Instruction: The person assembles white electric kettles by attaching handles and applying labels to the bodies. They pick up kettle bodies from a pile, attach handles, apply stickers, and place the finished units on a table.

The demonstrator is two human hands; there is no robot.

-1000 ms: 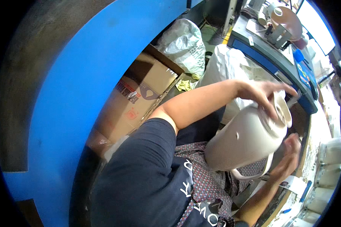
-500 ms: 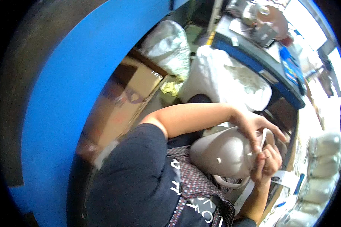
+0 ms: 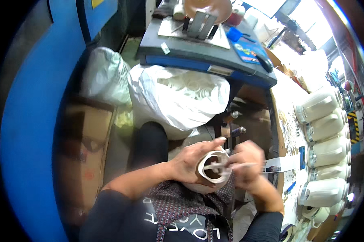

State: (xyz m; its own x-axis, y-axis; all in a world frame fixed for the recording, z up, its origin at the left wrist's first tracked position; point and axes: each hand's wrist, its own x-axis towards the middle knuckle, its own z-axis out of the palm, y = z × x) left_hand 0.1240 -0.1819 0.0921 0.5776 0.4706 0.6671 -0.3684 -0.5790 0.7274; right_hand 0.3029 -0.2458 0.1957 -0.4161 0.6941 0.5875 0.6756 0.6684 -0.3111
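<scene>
Above the lap, holding a jug point(image 3: 204, 186), off-white and round-mouthed, tilted so as to show the brownish inside to the head camera. Gripping it round the neck from the left with the left hand point(image 3: 186, 160), with fingers clamped on the outside just below the rim and one digit stretched along the far side. At the right edge of the mouth, with the right hand point(image 3: 248, 163), smeared by blur, with fingers curled inward; cannot tell whether clamped on the pale piece point(image 3: 216, 165) across the mouth or merely beside it. Wearing a dark shirt with a patterned apron point(image 3: 182, 201) over it, just below the jug. Beyond the knees, facing an open white sack point(image 3: 143, 94) with pale rings point(image 3: 198, 86) inside, and behind it a dark desk point(image 3: 182, 51) bearing a blue mat point(image 3: 246, 56) and a black mouse point(image 3: 265, 63). Off to the left, near a carton point(image 3: 93, 161), with a filled bag point(image 3: 103, 72) behind it and a blue panel point(image 3: 24, 133) farther out. Close on the right, beside a bench point(image 3: 286, 149) lined with other jugs point(image 3: 327, 155), plus a paper strip point(image 3: 286, 164) and a blue pen point(image 3: 291, 186) nearer the hands.
</scene>
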